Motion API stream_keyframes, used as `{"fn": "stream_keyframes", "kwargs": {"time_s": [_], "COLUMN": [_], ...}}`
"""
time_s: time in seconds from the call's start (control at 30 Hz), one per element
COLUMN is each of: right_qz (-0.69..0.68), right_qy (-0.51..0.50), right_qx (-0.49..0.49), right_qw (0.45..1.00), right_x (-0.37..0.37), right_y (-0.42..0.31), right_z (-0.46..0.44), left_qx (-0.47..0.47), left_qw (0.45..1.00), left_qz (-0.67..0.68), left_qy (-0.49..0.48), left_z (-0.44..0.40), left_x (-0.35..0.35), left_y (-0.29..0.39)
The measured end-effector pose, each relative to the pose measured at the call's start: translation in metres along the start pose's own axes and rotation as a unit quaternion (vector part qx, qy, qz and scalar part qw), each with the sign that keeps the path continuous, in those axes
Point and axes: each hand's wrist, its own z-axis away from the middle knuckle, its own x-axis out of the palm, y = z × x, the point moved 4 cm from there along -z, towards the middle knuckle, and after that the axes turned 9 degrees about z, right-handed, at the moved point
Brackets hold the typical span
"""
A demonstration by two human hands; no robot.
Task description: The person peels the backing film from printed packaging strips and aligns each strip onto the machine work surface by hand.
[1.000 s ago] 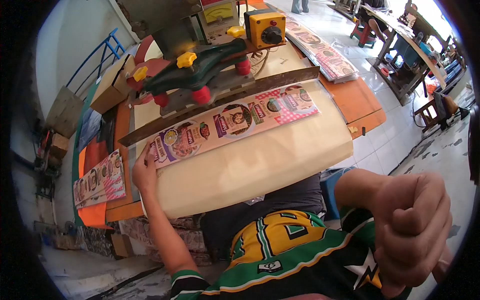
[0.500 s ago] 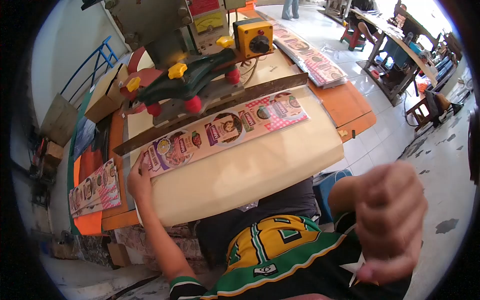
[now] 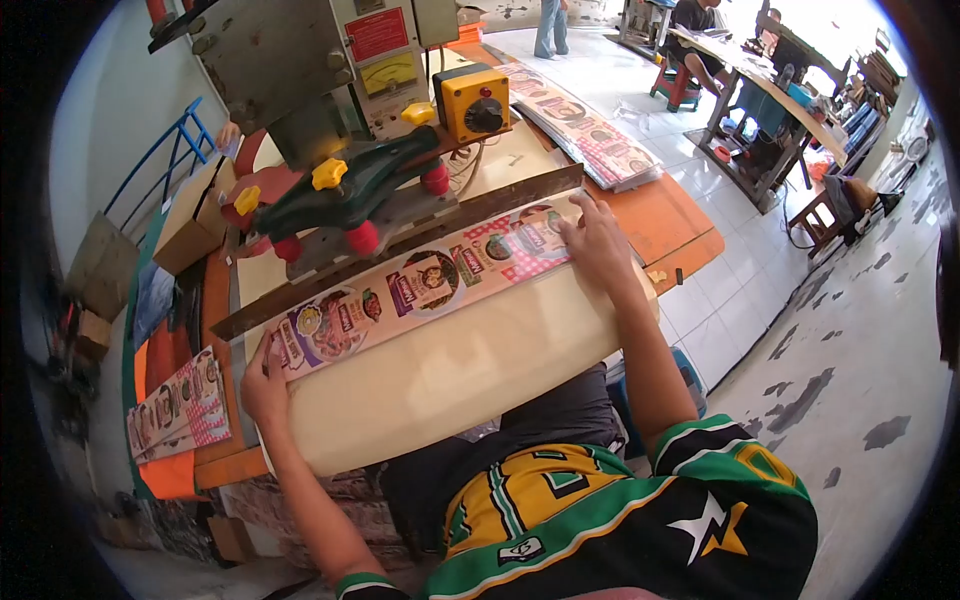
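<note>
A long printed strip (image 3: 430, 282) with food pictures and a pink checked end lies on the cream-coloured padded board (image 3: 450, 370), along the metal bar (image 3: 400, 250) of a machine. My left hand (image 3: 265, 392) grips the strip's left end, thumb and fingertips at its edge. At the other end, my right hand (image 3: 600, 248) has its bent fingers on the strip's checked corner. The undersides of both grips are hidden. Just behind the bar stands the machine's dark green clamp arm (image 3: 350, 190) with yellow knobs and red feet.
A yellow control box (image 3: 473, 104) with a black dial sits above the bar. Similar strips are stacked on the orange table at back right (image 3: 590, 125) and at left (image 3: 180, 410). A cardboard box (image 3: 190, 225) stands at left. People are in the background, and a hand (image 3: 229, 135) shows behind the machine.
My right hand has moved from near my body, closed and blurred, up to the strip's right end. My left hand stays at the left end. The view has shifted slightly.
</note>
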Motion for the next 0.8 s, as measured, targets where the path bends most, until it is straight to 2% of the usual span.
{"fn": "stream_keyframes", "kwargs": {"time_s": [0.07,0.13,0.37,0.47,0.63,0.8], "right_qz": [0.007,0.004,-0.027,0.024,0.053,0.065], "right_qy": [0.003,-0.013,-0.06,-0.023,-0.029,-0.024], "right_qx": [0.007,0.012,0.042,-0.006,-0.002,-0.02], "right_qw": [1.0,1.0,0.997,0.999,0.998,0.997], "right_x": [0.003,0.002,0.011,0.011,0.013,0.015], "right_y": [-0.002,-0.005,0.007,0.002,-0.001,-0.002], "right_z": [0.0,-0.002,-0.013,-0.009,-0.008,-0.008], "left_qx": [0.029,-0.051,-0.026,-0.01,-0.045,-0.031], "left_qw": [1.0,0.999,1.0,1.0,0.998,0.999], "left_qz": [-0.002,0.003,-0.011,-0.008,-0.026,-0.031], "left_qy": [0.005,-0.012,-0.002,-0.007,-0.023,-0.014], "left_z": [-0.001,0.005,0.004,0.004,0.0,-0.001], "left_x": [-0.001,-0.004,-0.002,-0.001,-0.001,-0.002], "left_y": [0.006,0.015,0.003,0.002,0.001,0.001]}}
